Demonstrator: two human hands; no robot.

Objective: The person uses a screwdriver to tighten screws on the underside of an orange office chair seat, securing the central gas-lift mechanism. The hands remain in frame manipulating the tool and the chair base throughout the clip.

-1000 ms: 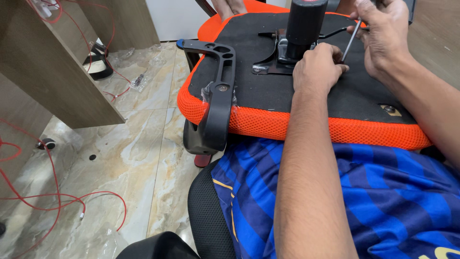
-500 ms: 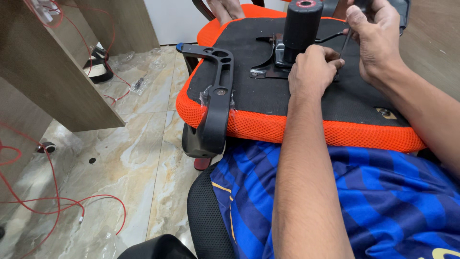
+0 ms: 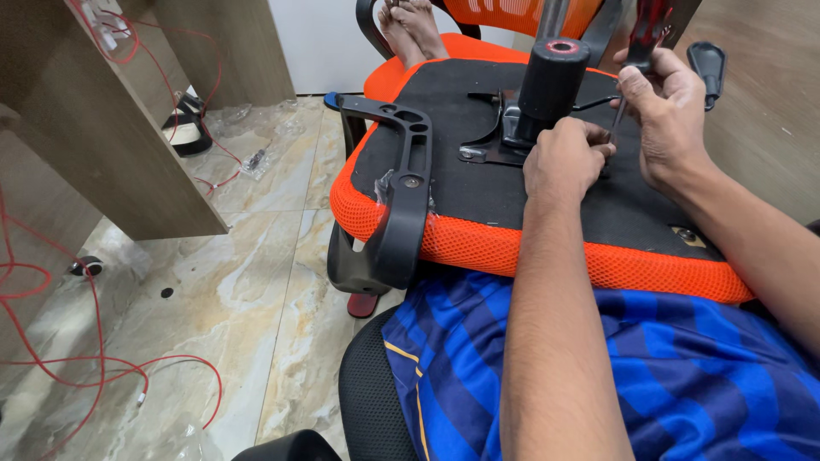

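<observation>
On the upturned orange chair seat (image 3: 512, 248), the armrest (image 3: 401, 196) at 9 o'clock is already mounted, while the left hand (image 3: 564, 162) closes on the mechanism plate (image 3: 500, 141) and the right hand (image 3: 670, 119) grips a screwdriver (image 3: 622, 107), fastening apparently unfinished.

An upturned orange chair seat (image 3: 547, 248) lies across the person's lap, its black underside facing up with a black armrest (image 3: 406, 183) on its left edge. The left hand (image 3: 564, 162) is closed just beside the black cylinder (image 3: 551, 81) on the metal mechanism plate (image 3: 491, 141). The right hand (image 3: 670, 124) grips what looks like a thin screwdriver (image 3: 617, 119), its tip hidden behind the left hand.
</observation>
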